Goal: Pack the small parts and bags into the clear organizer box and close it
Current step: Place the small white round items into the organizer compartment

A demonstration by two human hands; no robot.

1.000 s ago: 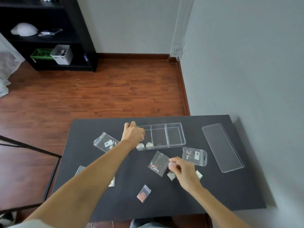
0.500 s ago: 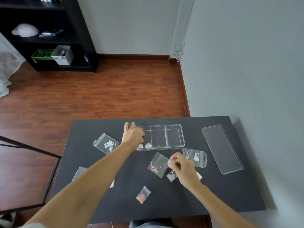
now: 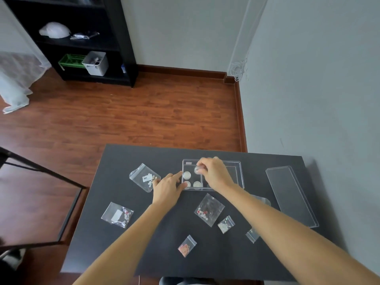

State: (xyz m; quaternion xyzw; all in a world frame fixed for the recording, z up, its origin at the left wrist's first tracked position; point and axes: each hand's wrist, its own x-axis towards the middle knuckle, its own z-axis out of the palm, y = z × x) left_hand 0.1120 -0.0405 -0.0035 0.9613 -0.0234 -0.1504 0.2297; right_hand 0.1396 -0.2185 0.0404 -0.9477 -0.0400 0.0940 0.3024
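The clear organizer box (image 3: 239,173) lies open on the black table (image 3: 127,157), with three small round parts (image 3: 186,175) in its left compartment. My right hand (image 3: 213,171) hovers over that compartment, pinching another small round clear part (image 3: 197,169). My left hand (image 3: 168,188) rests flat against the box's left front corner, fingers touching it. The box's clear lid (image 3: 291,196) lies apart at the right. Several small zip bags lie around: one (image 3: 145,177) left of the box, one (image 3: 117,214) further left, one (image 3: 209,209) in front, and smaller ones (image 3: 225,224), (image 3: 186,245), (image 3: 252,235).
A grey wall (image 3: 318,89) runs along the table's right side. A black metal frame (image 3: 41,171) stands to the left over the wooden floor. A black shelf unit (image 3: 82,38) with a white bin and green basket stands far back.
My right hand carried the small round part from the table's front up over the box's left compartment. My left hand slid from the box's top left to its front left corner.
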